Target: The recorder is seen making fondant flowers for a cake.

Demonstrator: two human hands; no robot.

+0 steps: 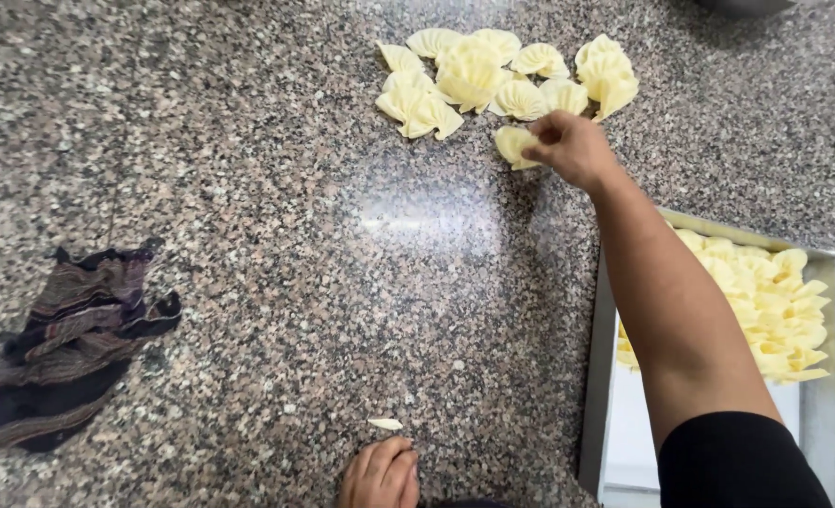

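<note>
Dough pcs (493, 80) far-centre, tray (817, 404) right, cloth (69, 343) left on counter (276, 188)

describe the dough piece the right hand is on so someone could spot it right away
On the granite counter, find the cluster of pale fan-shaped dough pieces at the far edge. The one under the right hand lies alone on the cluster's near side.

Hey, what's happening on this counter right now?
A person is working with pale yellow, fan-shaped folded dough pieces on a speckled granite counter. The right hand is stretched out to the loose cluster of pieces at the far side, fingers on one dough piece at the cluster's near edge. The left hand rests on the counter's near edge, next to a small dough scrap. A metal tray on the right holds more folded pieces. A dark striped cloth lies crumpled on the left.
</note>
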